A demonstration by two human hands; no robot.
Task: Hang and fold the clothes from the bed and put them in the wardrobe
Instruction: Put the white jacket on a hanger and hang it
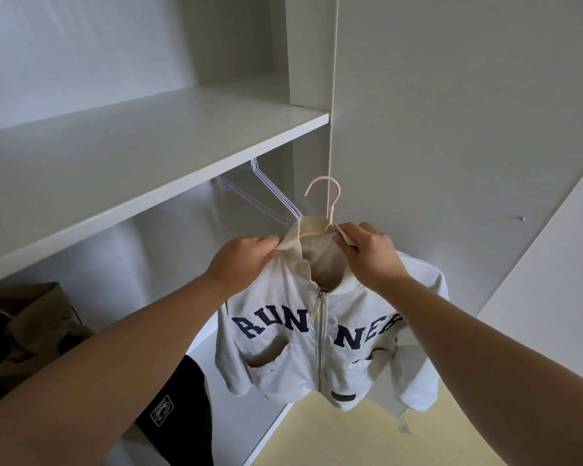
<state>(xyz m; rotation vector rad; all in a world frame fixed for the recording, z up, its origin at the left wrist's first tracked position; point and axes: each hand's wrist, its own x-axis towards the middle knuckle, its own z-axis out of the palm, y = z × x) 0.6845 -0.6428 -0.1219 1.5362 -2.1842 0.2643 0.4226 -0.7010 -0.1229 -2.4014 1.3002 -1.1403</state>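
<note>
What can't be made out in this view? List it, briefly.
Head view only:
- What the white hangers hang from: hidden by the shelf.
- Pink hanger arms: inside the jacket.
- Jacket's last letter: covered by the right forearm.
- Black garment: cut off by the bottom edge; its patch is too small to read.
- Brown bag: cut off by the left edge.
</note>
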